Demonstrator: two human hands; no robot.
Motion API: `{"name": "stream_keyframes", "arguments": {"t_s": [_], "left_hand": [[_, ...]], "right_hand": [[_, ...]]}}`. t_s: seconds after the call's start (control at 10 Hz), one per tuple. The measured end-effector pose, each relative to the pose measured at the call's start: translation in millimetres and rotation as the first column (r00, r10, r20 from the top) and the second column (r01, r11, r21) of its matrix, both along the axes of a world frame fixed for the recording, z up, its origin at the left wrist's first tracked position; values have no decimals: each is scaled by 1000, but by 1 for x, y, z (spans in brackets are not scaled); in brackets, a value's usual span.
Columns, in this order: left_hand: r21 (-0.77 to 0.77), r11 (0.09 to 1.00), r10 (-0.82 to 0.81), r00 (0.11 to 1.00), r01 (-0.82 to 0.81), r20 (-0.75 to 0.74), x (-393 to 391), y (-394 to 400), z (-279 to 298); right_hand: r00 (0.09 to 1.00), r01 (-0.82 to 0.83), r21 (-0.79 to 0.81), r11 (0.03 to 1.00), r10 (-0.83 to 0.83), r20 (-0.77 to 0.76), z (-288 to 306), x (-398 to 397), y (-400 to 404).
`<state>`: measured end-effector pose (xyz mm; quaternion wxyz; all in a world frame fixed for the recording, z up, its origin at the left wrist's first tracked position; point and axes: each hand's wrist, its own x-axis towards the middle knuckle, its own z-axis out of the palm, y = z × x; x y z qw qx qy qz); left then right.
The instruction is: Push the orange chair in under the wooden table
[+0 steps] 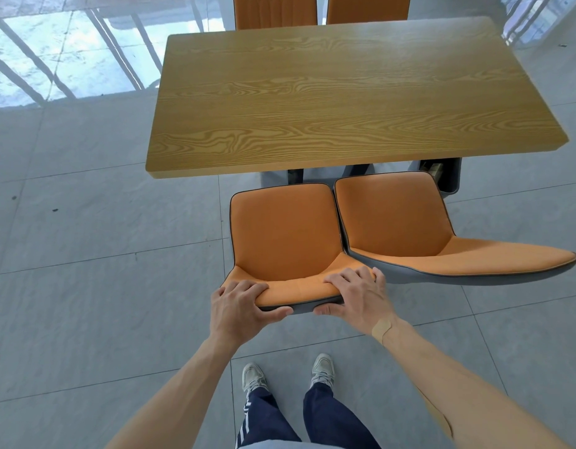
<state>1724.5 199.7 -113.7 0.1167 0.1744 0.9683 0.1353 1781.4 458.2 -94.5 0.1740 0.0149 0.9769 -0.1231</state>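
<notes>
Orange chair: stands wholly clear of the counter's near edge, touching a second chair.
Counter: push straight ahead, level, avoiding its legs.
Left hand, right hand: fingers clamped over the backrest top.

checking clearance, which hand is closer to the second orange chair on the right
Right. The right hand grips the top edge of the pushed chair's backrest at its right end, next to the second orange chair. The left hand grips the far left end.
</notes>
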Motion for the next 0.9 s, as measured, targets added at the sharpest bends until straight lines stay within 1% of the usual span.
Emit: {"name": "stream_keyframes", "arguments": {"t_s": [0.2,0.3,0.4,0.5,0.6,0.7,0.8,0.9], "left_hand": [[-10,1000,5,1000,-5,24,-2,-1,-1],[-29,1000,2,999,-1,48,-3,-1,1],[-85,996,9,988,4,154,-5,-1,7],[-112,994,43,970,-16,239,-5,0,13],[-88,995,79,946,-54,315,-3,2,26],[-37,996,94,926,-86,365,-2,2,39],[140,984,51,924,-112,380,-14,-3,80],[294,952,21,976,-85,215,-23,-10,125]], "right_hand": [[999,-3,-20,1000,3,39,2,-2,1],[996,-5,-50,999,10,87,4,-5,2],[983,-44,-101,994,61,174,15,-9,7],[982,-53,-145,988,78,174,22,-7,14],[989,40,-248,968,-3,148,44,-1,26],[984,106,-306,946,-54,171,65,2,32],[992,110,-327,938,-84,94,114,5,41],[991,79,-367,927,-111,-68,157,8,41]]}}
